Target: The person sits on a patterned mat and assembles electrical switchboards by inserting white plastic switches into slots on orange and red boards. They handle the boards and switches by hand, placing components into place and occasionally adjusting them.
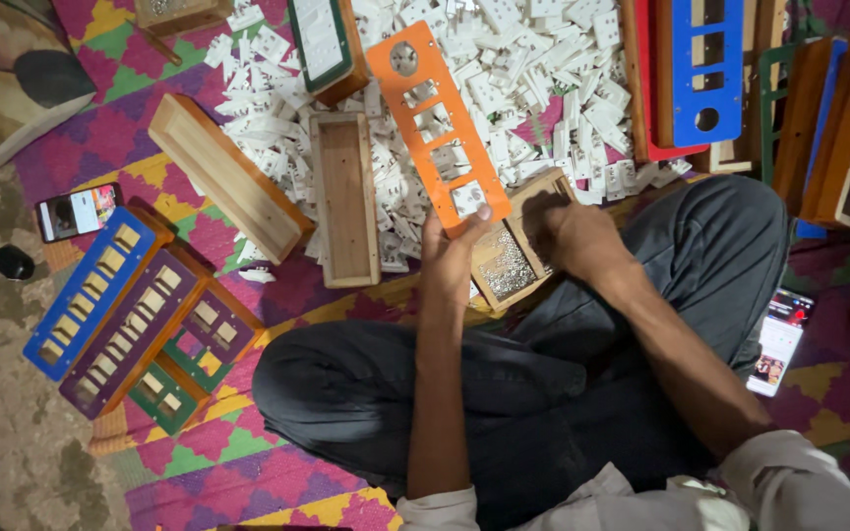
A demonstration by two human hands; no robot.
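Note:
My left hand [450, 258] grips the near end of a long orange panel [437, 120] with cut-out openings, a white piece [465, 198] fitted in its lowest opening. My right hand [579, 239] reaches into a small wooden box [516, 258] that holds a heap of small shiny screws. The box sits on the mat just beyond my crossed legs in dark trousers. Behind the panel lies a wide heap of white plastic switch parts [504, 79].
Two empty wooden boxes [344, 197] [228, 177] lie left of the heap. Blue, purple and green panelled boxes [135, 313] are stacked at left. Blue and red panels [705, 69] stand at back right. One phone [78, 210] lies left, another [781, 340] right.

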